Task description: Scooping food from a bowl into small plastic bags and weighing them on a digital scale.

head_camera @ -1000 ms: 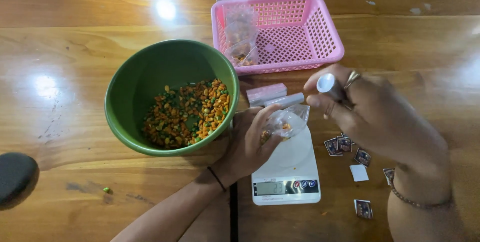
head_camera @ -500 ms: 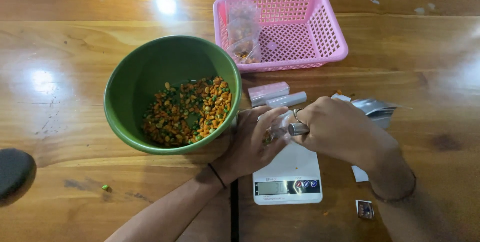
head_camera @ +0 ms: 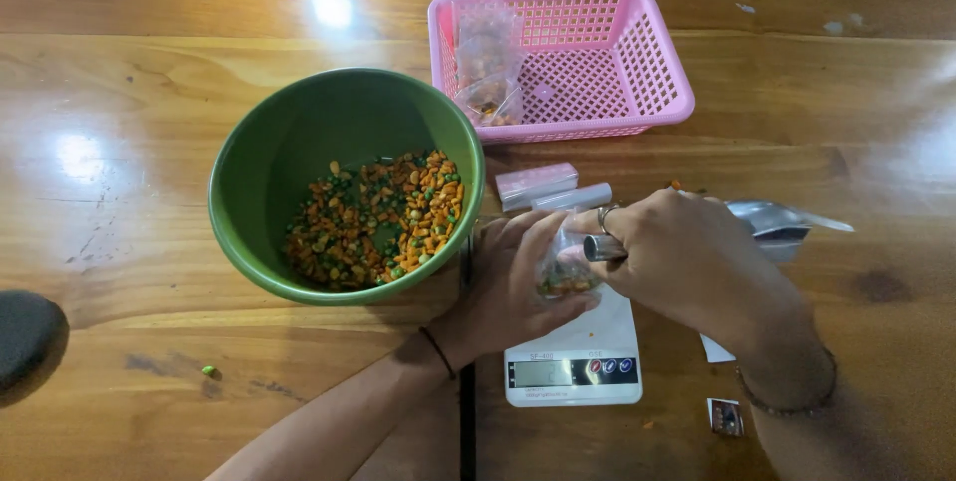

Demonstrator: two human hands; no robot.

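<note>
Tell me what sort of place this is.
Probably a home or small workshop table for packing snacks by weight. A white digital scale sits on the wooden table, beside a green bowl of mixed orange and green snack bits and a pink basket holding filled clear bags.

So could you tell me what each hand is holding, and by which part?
The left hand cups a small clear bag of mix from beneath. The right hand grips a metal scoop by its handle, over the bag.

left hand (head_camera: 513,287) cupped, right hand (head_camera: 687,257) fingers curled
</note>
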